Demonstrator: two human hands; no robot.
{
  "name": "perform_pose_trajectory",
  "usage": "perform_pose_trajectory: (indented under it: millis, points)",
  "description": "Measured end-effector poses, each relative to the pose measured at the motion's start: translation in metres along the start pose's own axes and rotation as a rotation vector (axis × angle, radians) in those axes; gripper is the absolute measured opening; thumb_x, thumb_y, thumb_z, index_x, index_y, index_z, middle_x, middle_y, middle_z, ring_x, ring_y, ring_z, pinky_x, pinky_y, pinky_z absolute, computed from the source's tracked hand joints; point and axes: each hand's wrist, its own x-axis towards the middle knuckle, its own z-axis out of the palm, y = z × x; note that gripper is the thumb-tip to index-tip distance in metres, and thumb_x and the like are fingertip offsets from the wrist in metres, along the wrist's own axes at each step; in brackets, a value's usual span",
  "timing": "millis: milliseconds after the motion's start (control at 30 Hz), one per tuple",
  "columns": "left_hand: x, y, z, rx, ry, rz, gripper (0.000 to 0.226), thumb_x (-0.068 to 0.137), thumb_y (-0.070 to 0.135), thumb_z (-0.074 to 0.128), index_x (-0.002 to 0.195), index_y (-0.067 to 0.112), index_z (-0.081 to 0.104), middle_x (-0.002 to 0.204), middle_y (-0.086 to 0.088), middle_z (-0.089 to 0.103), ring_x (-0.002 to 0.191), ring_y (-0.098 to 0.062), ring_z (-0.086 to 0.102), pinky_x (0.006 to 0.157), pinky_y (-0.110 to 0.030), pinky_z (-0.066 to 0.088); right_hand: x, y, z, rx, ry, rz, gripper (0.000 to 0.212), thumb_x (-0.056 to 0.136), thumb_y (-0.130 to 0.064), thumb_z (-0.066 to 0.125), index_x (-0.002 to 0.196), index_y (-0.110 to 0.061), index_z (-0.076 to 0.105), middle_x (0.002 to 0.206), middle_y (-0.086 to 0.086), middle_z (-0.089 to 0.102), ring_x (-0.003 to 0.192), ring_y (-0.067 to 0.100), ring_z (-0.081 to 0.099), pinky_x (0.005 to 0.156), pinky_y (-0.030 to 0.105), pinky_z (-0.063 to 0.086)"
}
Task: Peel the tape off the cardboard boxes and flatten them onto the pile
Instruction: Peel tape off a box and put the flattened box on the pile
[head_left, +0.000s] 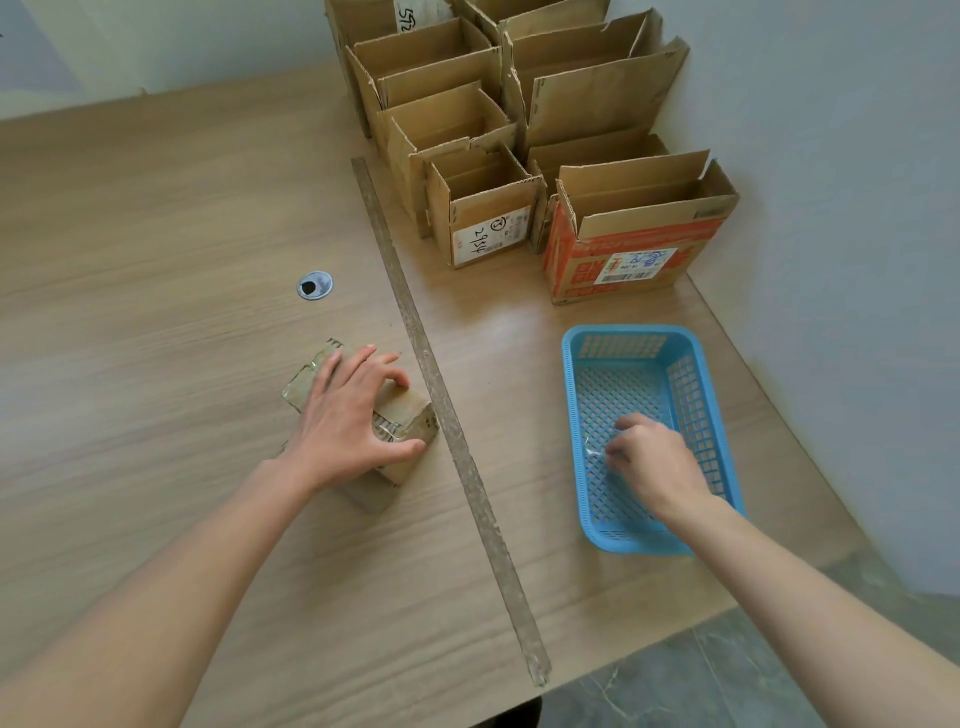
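Note:
A small closed cardboard box (405, 410) with clear tape across its top stands on the wooden table left of centre. My left hand (353, 415) lies over its top, fingers spread and thumb hooked round the near right corner. My right hand (649, 457) reaches into a blue plastic basket (576, 364) and pinches a small crumpled piece of clear tape (595, 453) just above the basket's perforated floor. Several open-topped cardboard boxes (488, 223) stand in rows at the back, the nearest right one printed orange (623, 260).
A long strip (441, 395) runs diagonally down the table between the small box and the basket. A round cable grommet (315, 285) sits in the tabletop to the left. The table's right and near edges drop to a grey floor. A wall rises on the right.

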Motion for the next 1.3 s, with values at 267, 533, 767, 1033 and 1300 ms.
perform_pose_trajectory:
  millis: [267, 533, 767, 1033, 1300]
  points:
    - [-0.003, 0.007, 0.001, -0.027, 0.017, -0.036, 0.068, 0.058, 0.073, 0.07, 0.112, 0.049, 0.037, 0.149, 0.013, 0.046, 0.152, -0.012, 0.02, 0.126, -0.039, 0.001, -0.005, -0.001, -0.01, 0.049, 0.027, 0.014, 0.026, 0.099, -0.023, 0.06, 0.124, -0.022, 0.067, 0.118, 0.0, 0.067, 0.111, 0.03, 0.062, 0.089, 0.043, 0.053]
    - [-0.009, 0.017, 0.005, -0.031, 0.037, -0.073, 0.067, 0.059, 0.075, 0.067, 0.113, 0.046, 0.04, 0.148, 0.014, 0.046, 0.152, -0.012, 0.02, 0.126, -0.042, 0.001, 0.001, -0.015, -0.021, 0.08, 0.176, 0.173, 0.029, 0.089, -0.045, 0.074, 0.085, -0.02, 0.06, 0.082, 0.004, 0.068, 0.08, 0.033, 0.059, 0.066, 0.036, 0.047]
    - [-0.011, 0.02, 0.004, -0.03, 0.034, -0.072, 0.068, 0.06, 0.073, 0.068, 0.114, 0.042, 0.043, 0.148, 0.013, 0.047, 0.152, -0.014, 0.02, 0.126, -0.04, 0.0, 0.005, -0.025, -0.03, 0.133, 0.143, 0.149, 0.003, 0.088, -0.018, 0.077, 0.091, -0.018, 0.077, 0.091, 0.008, 0.075, 0.093, 0.034, 0.069, 0.08, 0.041, 0.056]
    - [-0.012, 0.023, 0.0, -0.034, 0.012, -0.071, 0.068, 0.062, 0.072, 0.069, 0.117, 0.041, 0.043, 0.15, 0.011, 0.045, 0.153, -0.014, 0.019, 0.126, -0.04, -0.002, 0.003, -0.037, -0.031, 0.068, 0.225, 0.07, 0.02, 0.089, -0.03, 0.075, 0.088, -0.015, 0.062, 0.096, 0.004, 0.067, 0.084, 0.035, 0.062, 0.07, 0.043, 0.053]
    - [-0.012, 0.023, -0.001, -0.042, -0.006, -0.069, 0.077, 0.058, 0.084, 0.063, 0.119, 0.041, 0.041, 0.151, 0.01, 0.044, 0.153, -0.014, 0.017, 0.126, -0.041, -0.005, 0.008, -0.071, -0.034, 0.252, 0.223, -0.27, 0.017, 0.089, -0.01, 0.07, 0.104, -0.017, 0.068, 0.107, -0.002, 0.064, 0.095, 0.02, 0.065, 0.084, 0.038, 0.052]
